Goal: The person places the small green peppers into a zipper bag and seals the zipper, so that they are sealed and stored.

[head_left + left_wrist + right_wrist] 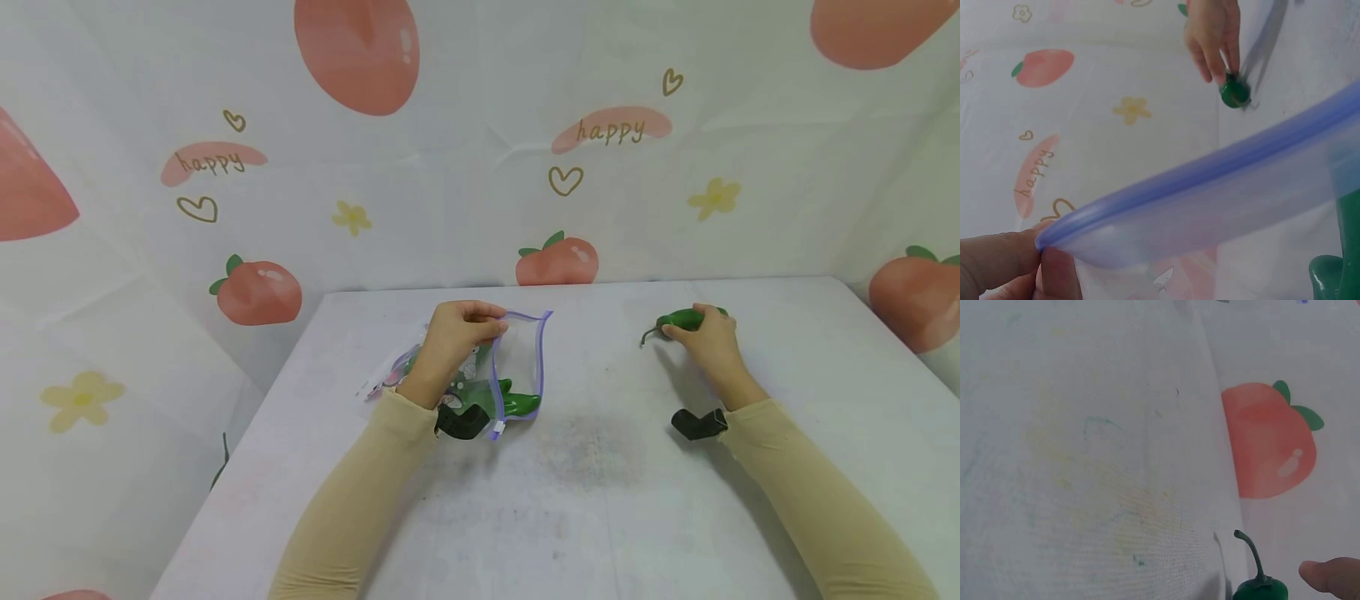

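My left hand [452, 337] pinches the upper edge of a clear zip bag [539, 358] with a purple seal, holding its mouth apart. Inside the bag lies a shiny green pepper [521, 405], and more green shows through a printed side. In the left wrist view, thumb and fingers grip the purple seal [1191, 181]. Over on the right, my right hand [712, 346] holds a green pepper [681, 319] from above, its thin stem pointing left. The right wrist view catches only the pepper's stem end [1261, 589] and a thumb tip [1332, 577].
The white table [600, 517] has grey smudges near its middle. A patterned white cloth [465, 192] with peach prints hangs behind and at the sides. A thin dark green stem-like piece [223, 460] shows by the left table edge.
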### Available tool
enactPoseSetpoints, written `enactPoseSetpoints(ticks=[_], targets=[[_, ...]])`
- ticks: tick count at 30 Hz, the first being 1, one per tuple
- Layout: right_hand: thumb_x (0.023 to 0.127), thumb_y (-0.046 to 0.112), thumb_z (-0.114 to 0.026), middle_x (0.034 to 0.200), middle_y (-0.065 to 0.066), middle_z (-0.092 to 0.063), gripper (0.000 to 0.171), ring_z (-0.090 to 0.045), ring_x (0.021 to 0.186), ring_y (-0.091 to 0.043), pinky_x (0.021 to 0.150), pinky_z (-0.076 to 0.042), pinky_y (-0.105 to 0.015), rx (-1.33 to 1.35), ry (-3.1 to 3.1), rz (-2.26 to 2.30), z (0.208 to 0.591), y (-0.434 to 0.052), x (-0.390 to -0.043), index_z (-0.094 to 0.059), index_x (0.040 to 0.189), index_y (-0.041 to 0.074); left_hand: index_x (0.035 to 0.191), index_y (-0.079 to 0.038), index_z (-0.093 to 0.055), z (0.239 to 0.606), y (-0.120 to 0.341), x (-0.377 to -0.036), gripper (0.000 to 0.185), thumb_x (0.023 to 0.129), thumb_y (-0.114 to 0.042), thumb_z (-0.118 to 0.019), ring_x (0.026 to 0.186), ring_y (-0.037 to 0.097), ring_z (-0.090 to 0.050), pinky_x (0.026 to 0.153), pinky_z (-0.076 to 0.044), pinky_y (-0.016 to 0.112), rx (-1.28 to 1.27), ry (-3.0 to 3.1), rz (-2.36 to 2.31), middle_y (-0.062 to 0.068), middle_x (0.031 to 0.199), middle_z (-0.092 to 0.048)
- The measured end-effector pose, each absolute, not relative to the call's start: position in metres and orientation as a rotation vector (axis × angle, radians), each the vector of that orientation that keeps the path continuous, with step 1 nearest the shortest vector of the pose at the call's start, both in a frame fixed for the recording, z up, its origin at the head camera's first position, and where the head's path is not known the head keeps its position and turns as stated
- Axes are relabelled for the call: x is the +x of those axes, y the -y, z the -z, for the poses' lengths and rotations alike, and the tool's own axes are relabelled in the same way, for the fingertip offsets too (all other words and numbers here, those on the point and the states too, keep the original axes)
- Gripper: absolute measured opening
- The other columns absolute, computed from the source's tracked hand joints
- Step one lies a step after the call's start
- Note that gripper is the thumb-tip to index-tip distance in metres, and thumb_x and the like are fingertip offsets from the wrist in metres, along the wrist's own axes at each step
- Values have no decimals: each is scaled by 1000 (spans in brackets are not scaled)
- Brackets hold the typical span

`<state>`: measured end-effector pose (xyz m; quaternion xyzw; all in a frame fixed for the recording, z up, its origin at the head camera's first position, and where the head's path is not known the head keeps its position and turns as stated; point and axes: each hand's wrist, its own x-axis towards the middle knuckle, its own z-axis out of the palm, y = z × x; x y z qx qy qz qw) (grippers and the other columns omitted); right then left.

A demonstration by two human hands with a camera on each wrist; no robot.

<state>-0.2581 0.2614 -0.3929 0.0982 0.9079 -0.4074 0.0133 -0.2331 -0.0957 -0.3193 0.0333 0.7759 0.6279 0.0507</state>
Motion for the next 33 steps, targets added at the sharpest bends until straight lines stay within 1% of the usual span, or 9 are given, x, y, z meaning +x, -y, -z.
enactPoseSetpoints(ticks=[2, 9, 13, 18, 25, 31, 33], targets=[[98, 34, -56, 142, -47, -17, 82, -26, 131, -59, 108, -29, -63, 298, -2827, 1273, 394, -262, -260, -13, 147, -15, 104, 2, -72, 319, 96, -233, 21, 84, -3, -73, 78, 13, -63, 79, -57, 29, 99, -2363, -1910, 7, 90, -69], [97, 28, -57, 139, -44, -31, 79, -34, 129, -54, 106, -33, -60, 235, -2854, 1282, 396, -261, -268, -15, 143, -20, 104, 3, -72, 320, 95, -234, 21, 83, -2, -73, 78, 12, -63, 77, -56, 26, 106, -2356, -1924, 7, 88, -67], [97, 30, -57, 142, -43, -29, 80, -33, 130, -55, 107, -33, -60, 213, -2845, 1279, 396, -256, -272, -16, 144, -19, 104, 3, -72, 321, 95, -235, 21, 84, -2, -73, 78, 12, -63, 77, -56, 25, 101, -2356, -1922, 7, 88, -67], [97, 33, -58, 145, -41, -24, 82, -29, 133, -54, 109, -30, -60, 202, -2836, 1229, 397, -250, -279, -15, 146, -16, 104, 3, -72, 321, 95, -235, 21, 84, -3, -73, 78, 12, -63, 77, -56, 26, 110, -2355, -1925, 7, 88, -68], [95, 34, -61, 147, -40, -22, 84, -26, 136, -52, 112, -27, -59, 166, -2819, 1223, 400, -236, -286, -16, 147, -15, 104, 2, -72, 321, 96, -235, 21, 84, -4, -73, 78, 12, -63, 76, -56, 27, 103, -2368, -1913, 7, 89, -69], [93, 34, -63, 152, -35, -17, 86, -18, 141, -50, 114, -22, -59, 157, -2788, 1233, 399, -223, -287, -16, 149, -11, 102, 0, -73, 322, 96, -236, 19, 84, -4, -73, 78, 13, -64, 82, -57, 34, 85, -2366, -1908, 7, 89, -69], [93, 33, -64, 153, -35, -17, 86, -17, 142, -49, 115, -21, -58, 151, -2784, 1237, 400, -220, -288, -17, 149, -11, 102, 0, -73, 322, 96, -236, 19, 84, -4, -73, 78, 13, -64, 82, -57, 34, 84, -2367, -1906, 7, 89, -68]])
